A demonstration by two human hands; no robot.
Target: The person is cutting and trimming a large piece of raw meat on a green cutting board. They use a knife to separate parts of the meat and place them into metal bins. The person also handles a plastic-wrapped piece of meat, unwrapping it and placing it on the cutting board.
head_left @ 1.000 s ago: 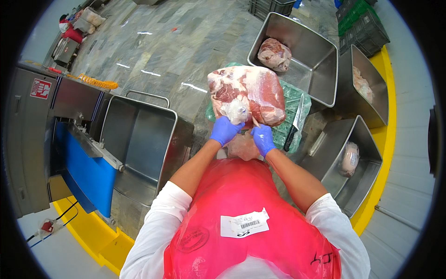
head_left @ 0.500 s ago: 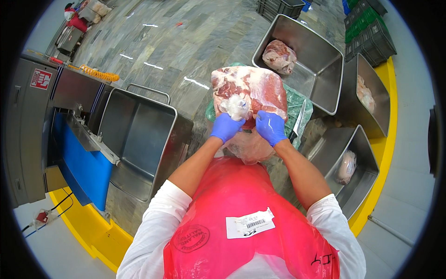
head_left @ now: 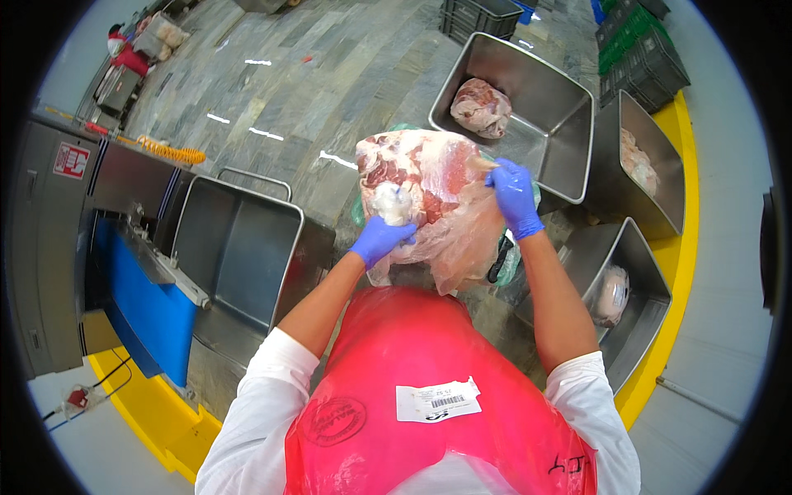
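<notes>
A large slab of raw meat (head_left: 421,161), red with white fat, lies in front of me on a stand covered in green film (head_left: 360,213). A clear plastic bag (head_left: 462,235) hangs loosely over its near and right sides. My left hand (head_left: 384,239), in a blue glove, is closed on the bag at the meat's near left edge, just below a bunched white plastic knot (head_left: 392,202). My right hand (head_left: 516,198), also blue-gloved, pinches the bag's film at the meat's right edge. A knife's black handle (head_left: 500,257) shows beside the bag; its blade is mostly hidden.
A steel tub (head_left: 239,247) stands left, beside a blue conveyor belt (head_left: 140,289). Another steel tub (head_left: 549,107) at the far right holds a meat piece (head_left: 482,108). Two more bins (head_left: 672,165) with meat line the yellow kerb (head_left: 691,206). Crates (head_left: 648,70) are stacked behind.
My right hand has moved right and away from me, drawing the bag's film across the meat's right side. My left hand has shifted slightly left and nearer me. The knife blade is now covered.
</notes>
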